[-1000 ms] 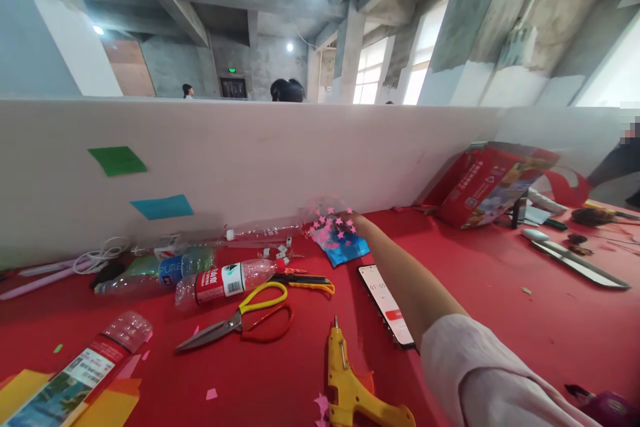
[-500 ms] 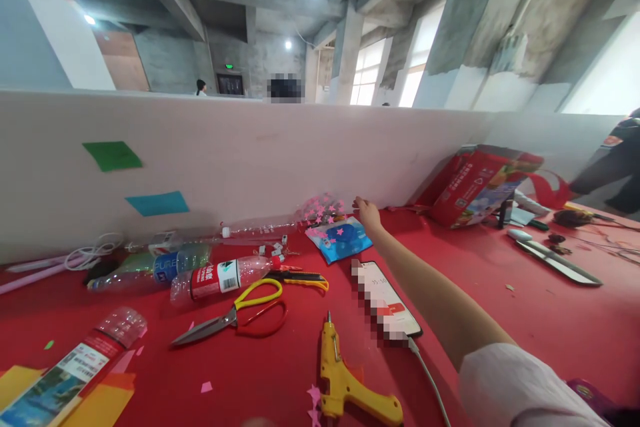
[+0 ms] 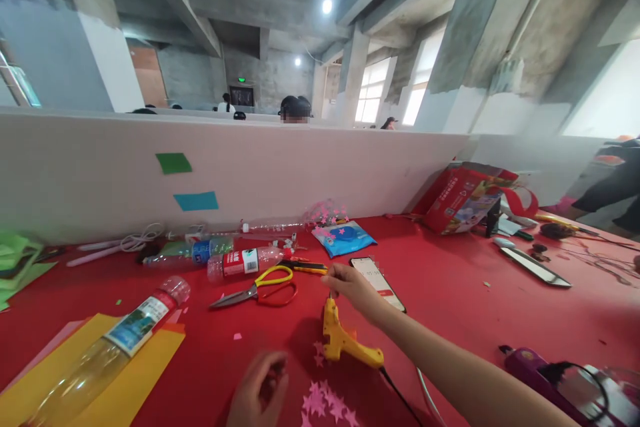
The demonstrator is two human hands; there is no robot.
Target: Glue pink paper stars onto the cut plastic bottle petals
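My right hand (image 3: pixel 347 283) is over the nozzle of the yellow glue gun (image 3: pixel 345 340), fingers pinched together; whatever they may hold is too small to tell. Near the front edge, my left hand (image 3: pixel 260 387) is raised with curled, slightly blurred fingers and an open gap between thumb and fingers, holding nothing visible. Pink paper stars (image 3: pixel 330 403) lie to its right. Behind my right hand are a phone (image 3: pixel 393 293) and a blue wipes packet (image 3: pixel 345 240). Scissors (image 3: pixel 265 290) with yellow and red handles lie left of the glue gun.
Plastic bottles (image 3: pixel 250 260) lie along a white partition (image 3: pixel 300 167). Another bottle (image 3: pixel 120 347) rests on yellow paper (image 3: pixel 155 373) at left. A red bag (image 3: pixel 460 197), a knife-shaped mirror-like piece (image 3: pixel 535 267) and a purple tool (image 3: pixel 530 370) are at right. People are beyond the partition.
My right hand has moved from beside the wipes packet back toward me, to the glue gun's nozzle. My left hand has come into view. The camera view has shifted, showing more of the near table.
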